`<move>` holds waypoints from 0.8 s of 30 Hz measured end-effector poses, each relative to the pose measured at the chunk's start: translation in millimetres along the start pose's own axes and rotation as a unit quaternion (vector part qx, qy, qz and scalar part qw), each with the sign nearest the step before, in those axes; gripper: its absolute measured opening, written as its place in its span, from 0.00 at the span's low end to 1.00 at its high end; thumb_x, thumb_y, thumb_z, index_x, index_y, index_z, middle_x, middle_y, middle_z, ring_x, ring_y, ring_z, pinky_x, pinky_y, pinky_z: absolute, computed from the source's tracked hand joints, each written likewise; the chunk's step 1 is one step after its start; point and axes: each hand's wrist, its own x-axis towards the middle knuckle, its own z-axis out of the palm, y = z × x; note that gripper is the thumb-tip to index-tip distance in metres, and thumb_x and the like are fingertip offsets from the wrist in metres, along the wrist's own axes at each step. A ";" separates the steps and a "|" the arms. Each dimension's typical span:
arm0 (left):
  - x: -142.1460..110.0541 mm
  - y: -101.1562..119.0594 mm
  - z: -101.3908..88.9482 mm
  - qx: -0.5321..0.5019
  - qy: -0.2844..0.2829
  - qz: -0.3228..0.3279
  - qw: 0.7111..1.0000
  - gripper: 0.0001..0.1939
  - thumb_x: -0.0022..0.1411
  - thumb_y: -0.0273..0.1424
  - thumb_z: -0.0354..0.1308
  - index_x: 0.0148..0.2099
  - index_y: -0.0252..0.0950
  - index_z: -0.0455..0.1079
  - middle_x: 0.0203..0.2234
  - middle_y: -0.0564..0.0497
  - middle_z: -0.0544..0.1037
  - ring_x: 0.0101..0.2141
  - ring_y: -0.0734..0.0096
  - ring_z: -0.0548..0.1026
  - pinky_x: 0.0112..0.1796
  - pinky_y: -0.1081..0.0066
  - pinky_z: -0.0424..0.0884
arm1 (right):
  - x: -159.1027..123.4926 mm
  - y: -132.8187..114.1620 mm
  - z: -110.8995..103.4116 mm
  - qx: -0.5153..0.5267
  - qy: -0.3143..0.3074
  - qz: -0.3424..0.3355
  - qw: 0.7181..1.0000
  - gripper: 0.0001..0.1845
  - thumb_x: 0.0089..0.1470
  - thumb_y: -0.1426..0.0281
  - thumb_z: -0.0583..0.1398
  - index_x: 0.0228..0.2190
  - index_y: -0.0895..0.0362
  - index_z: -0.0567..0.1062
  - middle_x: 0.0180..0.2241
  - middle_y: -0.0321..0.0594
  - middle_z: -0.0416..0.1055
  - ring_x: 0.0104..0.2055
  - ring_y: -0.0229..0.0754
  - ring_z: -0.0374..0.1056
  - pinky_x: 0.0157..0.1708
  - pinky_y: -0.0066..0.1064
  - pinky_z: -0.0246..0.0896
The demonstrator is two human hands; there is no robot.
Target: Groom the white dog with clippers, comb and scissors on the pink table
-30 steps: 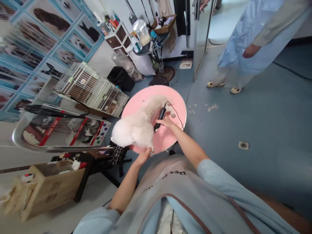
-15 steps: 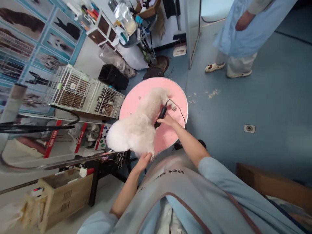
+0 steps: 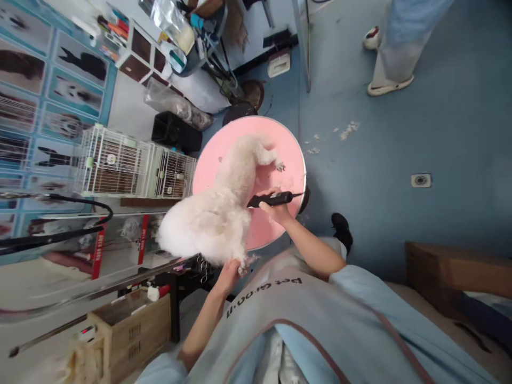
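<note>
A fluffy white dog [image 3: 224, 202] is on a round pink grooming table [image 3: 288, 144], its big round head toward the lower left. My left hand [image 3: 231, 273] is closed around one of its front legs, close to the paw, at the table's near edge. In my right hand [image 3: 276, 209] is a black hair clipper [image 3: 278, 199], held nearly level. Its blade end points left at the dog's side, near the chest; whether it touches the coat I cannot tell. The clipper's cord leaves from its right end.
White wire cages [image 3: 132, 165] stand left of the table, with a black bin [image 3: 176, 132] behind. A metal grooming arm [image 3: 120, 285] crosses the lower left. Another person's legs [image 3: 400, 53] are at the upper right. Hair clumps [image 3: 349, 130] lie on the blue floor. A cardboard box [image 3: 452, 266] sits at right.
The clipper has swung from upright to nearly level, its blade end now closer to the dog's chest. My left hand still grips the leg. The other person has shifted toward the top of the view.
</note>
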 end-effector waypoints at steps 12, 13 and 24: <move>-22.7 23.9 -11.0 -0.082 -0.024 0.008 0.996 0.23 0.50 0.43 0.60 0.18 0.36 0.53 0.11 0.58 0.52 0.15 0.81 0.53 0.19 0.74 0.52 | -56.5 33.7 7.3 -0.234 -0.150 -0.348 0.895 0.09 0.58 0.68 0.58 0.41 0.56 0.74 0.52 0.48 0.72 0.46 0.41 0.73 0.42 0.32 0.70; -24.0 24.8 -12.1 -0.085 -0.028 0.011 0.996 0.23 0.50 0.44 0.60 0.18 0.36 0.54 0.11 0.58 0.52 0.14 0.81 0.53 0.19 0.74 0.52 | -56.0 37.5 7.3 -0.253 -0.160 -0.373 0.878 0.09 0.59 0.69 0.57 0.41 0.56 0.74 0.52 0.47 0.71 0.45 0.41 0.73 0.41 0.32 0.70; -25.8 22.7 -12.8 -0.098 -0.012 -0.022 0.995 0.17 0.53 0.40 0.54 0.20 0.35 0.56 0.10 0.56 0.54 0.14 0.80 0.54 0.20 0.74 0.52 | -8.7 57.3 -21.9 -0.430 -0.221 -0.316 0.816 0.18 0.61 0.78 0.47 0.49 0.61 0.69 0.59 0.53 0.63 0.39 0.39 0.71 0.33 0.31 0.67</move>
